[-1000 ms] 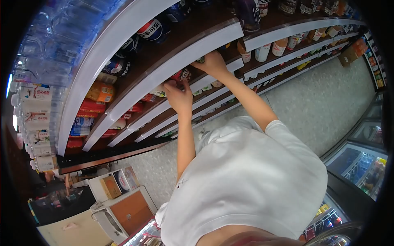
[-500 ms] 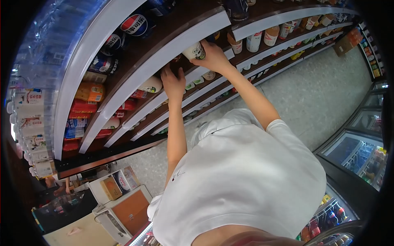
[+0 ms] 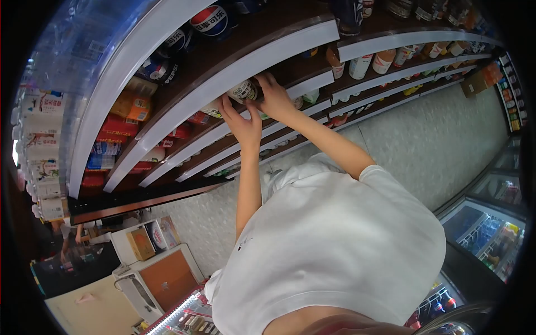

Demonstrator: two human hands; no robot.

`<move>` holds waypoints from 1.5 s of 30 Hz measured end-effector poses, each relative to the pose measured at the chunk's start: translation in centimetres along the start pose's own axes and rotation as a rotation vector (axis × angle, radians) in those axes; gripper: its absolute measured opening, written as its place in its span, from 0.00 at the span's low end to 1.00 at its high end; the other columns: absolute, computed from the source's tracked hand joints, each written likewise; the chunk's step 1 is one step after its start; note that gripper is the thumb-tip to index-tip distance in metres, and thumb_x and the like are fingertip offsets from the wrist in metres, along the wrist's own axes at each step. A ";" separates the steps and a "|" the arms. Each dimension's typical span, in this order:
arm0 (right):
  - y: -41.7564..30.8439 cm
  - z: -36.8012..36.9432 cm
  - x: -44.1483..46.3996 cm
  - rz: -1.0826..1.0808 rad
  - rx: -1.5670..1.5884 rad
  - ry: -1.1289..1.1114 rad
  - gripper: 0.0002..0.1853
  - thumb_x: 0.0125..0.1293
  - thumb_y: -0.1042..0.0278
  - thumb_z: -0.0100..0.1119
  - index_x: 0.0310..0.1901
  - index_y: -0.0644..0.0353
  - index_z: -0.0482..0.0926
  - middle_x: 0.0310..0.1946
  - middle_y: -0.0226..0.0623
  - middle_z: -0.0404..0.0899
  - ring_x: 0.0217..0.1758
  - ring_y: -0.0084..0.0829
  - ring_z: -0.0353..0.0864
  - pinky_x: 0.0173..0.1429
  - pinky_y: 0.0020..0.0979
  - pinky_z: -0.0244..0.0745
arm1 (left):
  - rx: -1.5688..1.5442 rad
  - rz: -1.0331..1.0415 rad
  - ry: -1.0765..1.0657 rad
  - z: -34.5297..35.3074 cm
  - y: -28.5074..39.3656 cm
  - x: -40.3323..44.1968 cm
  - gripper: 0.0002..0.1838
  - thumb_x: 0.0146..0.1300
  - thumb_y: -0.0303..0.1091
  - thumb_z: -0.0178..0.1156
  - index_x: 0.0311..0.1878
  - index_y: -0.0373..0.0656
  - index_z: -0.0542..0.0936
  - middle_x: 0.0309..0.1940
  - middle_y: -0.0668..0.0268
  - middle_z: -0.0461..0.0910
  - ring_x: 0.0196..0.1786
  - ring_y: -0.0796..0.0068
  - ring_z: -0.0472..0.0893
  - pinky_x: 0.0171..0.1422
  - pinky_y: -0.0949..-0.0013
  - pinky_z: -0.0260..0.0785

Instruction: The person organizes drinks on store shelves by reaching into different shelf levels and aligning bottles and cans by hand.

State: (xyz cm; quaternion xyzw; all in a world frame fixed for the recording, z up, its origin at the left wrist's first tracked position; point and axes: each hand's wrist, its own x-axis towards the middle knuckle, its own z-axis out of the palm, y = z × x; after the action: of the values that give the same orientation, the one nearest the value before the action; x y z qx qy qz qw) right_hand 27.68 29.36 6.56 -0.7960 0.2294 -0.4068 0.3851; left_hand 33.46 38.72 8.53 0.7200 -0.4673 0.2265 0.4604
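A white bottle with dark print lies between my two hands on a shelf with a pale front rail. Around its right side my right hand is closed. My left hand has its fingers apart at the bottle's lower left, beside another white bottle; whether its fingertips touch either one is hard to tell. The shelf rail hides the far ends of both bottles.
Pepsi bottles stand on the shelf above. Red packs and an orange bottle are at the left. Pale floor runs behind me, with lit coolers at the right. A person's arm shows at the lower left.
My right hand has brought the white bottle leftward, up to my left hand and the other white bottle. Earlier, a dark red item was by my left hand; it is no longer visible there.
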 end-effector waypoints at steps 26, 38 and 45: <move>7.6 -8.2 4.0 0.083 -0.210 0.350 0.29 0.49 0.61 0.65 0.48 0.68 0.66 0.33 0.53 0.77 0.45 0.53 0.73 0.50 0.46 0.65 | -0.128 -0.144 -0.052 0.2 0.4 -3.3 0.14 0.55 0.27 0.57 0.46 0.38 0.73 0.51 0.54 0.69 0.54 0.55 0.69 0.57 0.60 0.61; 8.2 -7.1 4.3 0.140 -0.433 0.408 0.23 0.45 0.58 0.68 0.38 0.68 0.75 0.30 0.47 0.77 0.34 0.49 0.76 0.46 0.44 0.67 | -0.103 -0.194 -0.081 0.1 -0.8 -5.4 0.10 0.56 0.26 0.55 0.42 0.38 0.74 0.48 0.55 0.71 0.52 0.56 0.70 0.55 0.60 0.62; 4.7 -6.6 2.8 -0.061 -0.326 0.298 0.26 0.44 0.52 0.68 0.38 0.65 0.74 0.28 0.44 0.76 0.34 0.45 0.75 0.45 0.41 0.66 | -0.112 -0.187 -0.090 0.9 -0.5 -5.2 0.10 0.55 0.24 0.55 0.42 0.38 0.74 0.47 0.55 0.71 0.52 0.56 0.70 0.55 0.60 0.62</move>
State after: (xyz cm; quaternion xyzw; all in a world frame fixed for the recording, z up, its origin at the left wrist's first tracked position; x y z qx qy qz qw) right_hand 23.58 21.86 6.56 -0.7853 0.3224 -0.4889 0.2006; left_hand 31.47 40.36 3.94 0.7430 -0.4301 0.1234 0.4978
